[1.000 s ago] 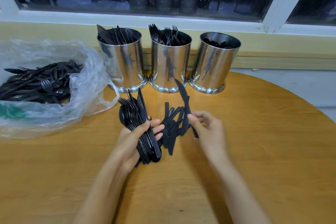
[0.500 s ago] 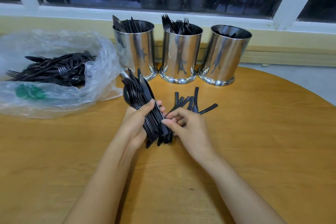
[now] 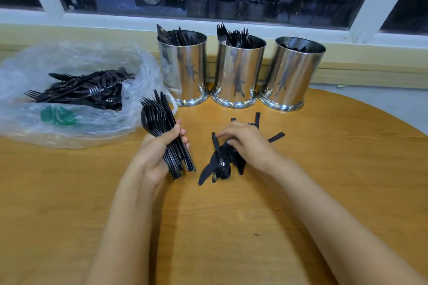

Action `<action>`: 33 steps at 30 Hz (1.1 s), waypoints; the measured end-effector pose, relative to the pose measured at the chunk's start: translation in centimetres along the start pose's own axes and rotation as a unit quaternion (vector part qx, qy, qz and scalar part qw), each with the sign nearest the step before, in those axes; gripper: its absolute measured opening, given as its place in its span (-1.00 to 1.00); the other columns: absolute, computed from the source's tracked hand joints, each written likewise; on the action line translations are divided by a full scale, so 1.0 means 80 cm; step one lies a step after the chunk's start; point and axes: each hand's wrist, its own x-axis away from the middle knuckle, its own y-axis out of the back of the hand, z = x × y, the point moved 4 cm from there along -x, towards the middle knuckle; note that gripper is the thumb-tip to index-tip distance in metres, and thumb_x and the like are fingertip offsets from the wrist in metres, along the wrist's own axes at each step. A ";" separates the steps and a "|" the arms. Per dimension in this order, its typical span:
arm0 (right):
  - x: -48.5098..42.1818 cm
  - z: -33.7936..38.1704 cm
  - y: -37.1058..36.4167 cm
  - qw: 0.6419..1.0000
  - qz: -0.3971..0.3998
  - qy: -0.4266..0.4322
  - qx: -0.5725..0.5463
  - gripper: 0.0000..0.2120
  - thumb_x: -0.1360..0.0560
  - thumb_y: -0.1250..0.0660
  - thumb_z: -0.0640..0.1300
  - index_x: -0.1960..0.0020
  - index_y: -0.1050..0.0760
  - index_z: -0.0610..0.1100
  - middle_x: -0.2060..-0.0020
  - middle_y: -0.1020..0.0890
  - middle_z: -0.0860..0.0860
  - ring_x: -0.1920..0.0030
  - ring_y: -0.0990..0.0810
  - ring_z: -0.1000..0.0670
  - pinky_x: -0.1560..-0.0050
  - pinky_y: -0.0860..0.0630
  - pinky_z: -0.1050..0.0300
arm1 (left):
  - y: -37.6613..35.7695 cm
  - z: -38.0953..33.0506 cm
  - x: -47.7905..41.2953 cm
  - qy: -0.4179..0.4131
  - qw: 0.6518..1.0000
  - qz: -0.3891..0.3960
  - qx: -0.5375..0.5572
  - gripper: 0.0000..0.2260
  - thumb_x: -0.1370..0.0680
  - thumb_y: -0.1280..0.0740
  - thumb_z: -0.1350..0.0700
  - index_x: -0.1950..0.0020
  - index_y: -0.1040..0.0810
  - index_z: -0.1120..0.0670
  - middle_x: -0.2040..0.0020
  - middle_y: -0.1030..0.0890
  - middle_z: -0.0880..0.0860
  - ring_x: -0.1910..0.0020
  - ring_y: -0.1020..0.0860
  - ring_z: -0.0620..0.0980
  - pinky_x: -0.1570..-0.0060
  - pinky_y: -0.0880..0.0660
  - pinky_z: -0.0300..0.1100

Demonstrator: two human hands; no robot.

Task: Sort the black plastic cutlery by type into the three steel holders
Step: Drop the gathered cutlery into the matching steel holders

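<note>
Three polished cylindrical steel holders with flared bases stand in a row at the far edge of the round, matte wooden surface (image 3: 231, 227). The left holder (image 3: 183, 69) shows knife blades and the middle holder (image 3: 238, 74) shows fork tines. In the right holder (image 3: 294, 74) the dark pieces sit mostly below the rim, type not determinable. The left hand (image 3: 157, 148) is clenched round a bundle of glossy black plastic cutlery (image 3: 159, 118). Fork tines and one spoon bowl fan upward and the handles project below the palm; the pieces overlap too closely to count. The right hand (image 3: 245, 143) lies knuckles-up on a loose pile of black cutlery (image 3: 217, 166), which rests on the surface in front of the holders. Its index finger is extended and the others are bent onto the pieces; whether they grasp one cannot be told. One knife blade and one spoon bowl show at the near end, and at least four handle ends protrude around the hand. One crinkled clear plastic bag (image 3: 69, 132) at left holds a mixed heap of black cutlery (image 3: 81, 92), partly veiled by film.
</note>
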 end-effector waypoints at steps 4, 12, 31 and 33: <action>-0.027 0.008 -0.012 0.980 0.095 0.078 0.156 -0.56 -0.56 -0.21 -0.37 -0.31 -0.53 0.02 -0.27 -0.49 0.07 -0.21 -0.37 -0.02 -0.01 -0.42 0.09 | -0.002 0.002 0.001 0.007 1.000 -0.002 0.016 -0.84 -0.58 -0.31 0.23 -0.15 -0.55 0.13 0.23 -0.56 0.02 0.29 -0.55 -0.06 0.30 -0.58 -0.17; -0.030 0.013 0.007 0.946 0.072 0.184 0.255 -0.88 -0.55 -0.29 -0.19 -0.01 -0.60 -0.10 0.10 -0.61 0.04 0.01 -0.46 -0.02 0.08 -0.48 0.03 | -0.003 0.001 0.001 0.020 0.997 -0.002 0.077 -0.83 -0.54 -0.32 0.24 -0.13 -0.55 0.15 0.26 -0.57 0.03 0.31 -0.56 -0.06 0.31 -0.60 -0.18; 0.016 0.050 -0.007 0.858 -0.164 -0.211 -0.439 -0.89 -0.54 -0.35 -0.21 0.06 -0.61 -0.01 0.27 -0.67 0.05 0.28 -0.57 0.14 0.21 -0.50 0.31 | -0.022 0.022 0.003 0.025 0.994 -0.027 0.100 -0.84 -0.56 -0.33 0.10 -0.03 -0.57 0.18 0.17 -0.63 0.07 0.19 -0.63 -0.02 0.06 -0.57 -0.08; 0.014 0.059 -0.014 0.879 -0.169 -0.209 -0.394 -0.94 -0.50 -0.41 -0.18 0.13 -0.61 -0.04 0.28 -0.69 0.03 0.26 -0.63 0.14 0.14 -0.53 0.26 | -0.026 0.022 0.003 0.024 0.997 -0.008 0.071 -0.78 -0.55 -0.32 0.05 0.00 -0.58 0.20 0.14 -0.64 0.10 0.14 -0.64 0.01 0.04 -0.56 -0.05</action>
